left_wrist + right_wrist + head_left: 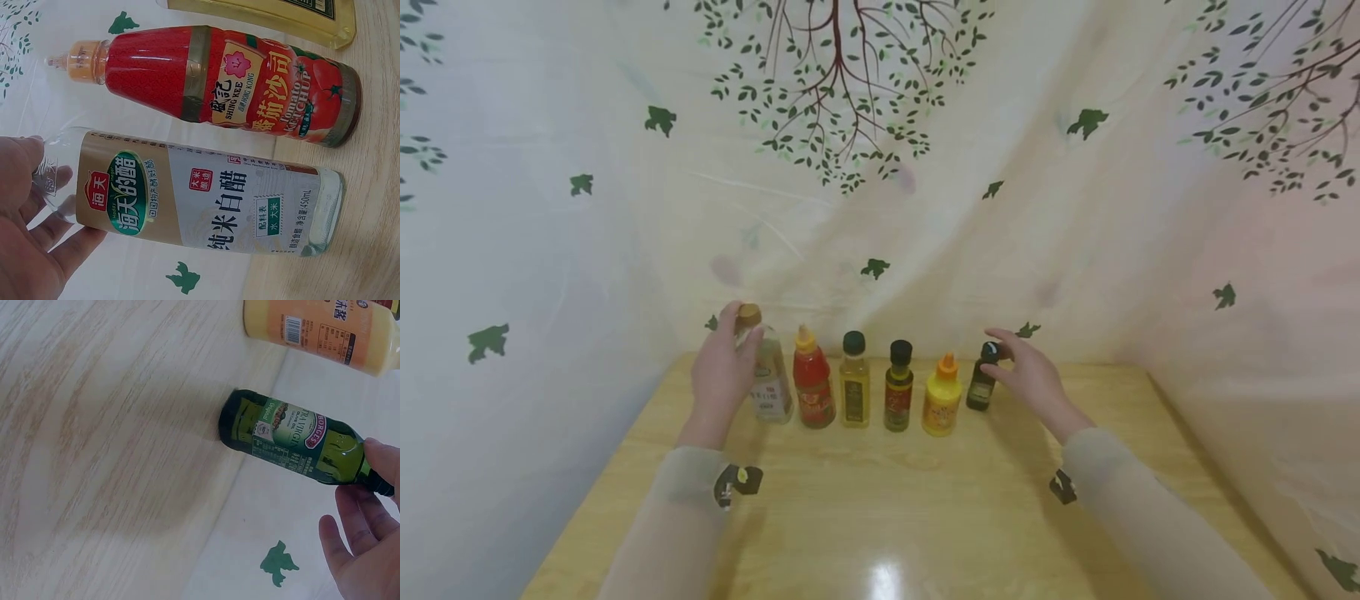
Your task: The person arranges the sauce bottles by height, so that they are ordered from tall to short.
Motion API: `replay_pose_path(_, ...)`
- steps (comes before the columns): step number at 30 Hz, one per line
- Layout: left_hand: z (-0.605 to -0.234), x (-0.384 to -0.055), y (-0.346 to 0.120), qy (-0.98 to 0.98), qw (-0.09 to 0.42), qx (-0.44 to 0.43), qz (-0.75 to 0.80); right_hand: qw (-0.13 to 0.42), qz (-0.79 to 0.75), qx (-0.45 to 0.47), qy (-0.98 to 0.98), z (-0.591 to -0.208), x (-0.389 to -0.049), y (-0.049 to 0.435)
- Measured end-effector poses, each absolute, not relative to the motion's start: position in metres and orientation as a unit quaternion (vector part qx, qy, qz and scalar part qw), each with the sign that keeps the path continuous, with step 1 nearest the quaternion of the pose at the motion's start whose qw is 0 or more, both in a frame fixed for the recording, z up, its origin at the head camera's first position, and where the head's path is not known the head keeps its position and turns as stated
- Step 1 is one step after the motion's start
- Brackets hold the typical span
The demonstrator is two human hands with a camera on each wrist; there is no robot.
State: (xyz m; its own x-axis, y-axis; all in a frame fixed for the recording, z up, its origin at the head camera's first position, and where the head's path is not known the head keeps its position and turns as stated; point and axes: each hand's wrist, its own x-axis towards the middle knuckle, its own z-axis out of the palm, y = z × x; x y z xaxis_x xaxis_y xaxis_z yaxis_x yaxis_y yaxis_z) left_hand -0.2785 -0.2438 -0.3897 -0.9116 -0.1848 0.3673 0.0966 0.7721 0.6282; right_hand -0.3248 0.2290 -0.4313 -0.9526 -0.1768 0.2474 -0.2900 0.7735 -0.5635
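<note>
At the left end of a row of bottles, my left hand [721,377] holds a clear glass bottle of white rice vinegar [206,194] by its neck, below the brown cap [748,314]. The vinegar bottle stands upright. Beside it is a red tomato ketchup bottle [231,81] with a yellow nozzle. At the row's right end, my right hand [1028,377] has its thumb and fingers about the neck of a small dark green olive oil bottle [294,437]. One finger reaches over its dark cap. Whether this bottle's base touches the table cannot be told.
Between the held bottles stand a green-capped bottle of pale yellow liquid [854,383], a dark-capped bottle with a red label [898,387] and a yellow squeeze bottle [942,400]. Behind the wooden table [880,508] hangs a pale leaf-printed cloth [940,233].
</note>
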Motion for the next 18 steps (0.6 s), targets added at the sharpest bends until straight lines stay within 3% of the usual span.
replay_pose_path(18, -0.386, -0.254, -0.232, -0.917, 0.214, 0.04, -0.333, 0.096, 0.322, 0.132, -0.933, -0.434, -0.315, 0.235)
